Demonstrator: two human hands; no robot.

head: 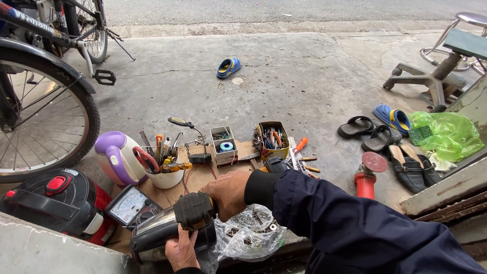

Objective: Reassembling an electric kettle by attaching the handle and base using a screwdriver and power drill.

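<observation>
The right hand (228, 193) has its fingers clamped on a black ribbed handle (194, 210) atop a steel kettle (157, 233), which lies at the wooden board's (203, 177) near edge. The left hand (181, 251) grips the kettle from beneath, beside a multimeter (131, 205).

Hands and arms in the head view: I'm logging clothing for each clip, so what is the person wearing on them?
Both hands are bare, no gloves. The right hand comes out of a dark navy long sleeve with a darker ribbed cuff. The left hand shows only a sliver of dark cuff at the frame's bottom edge.
</observation>
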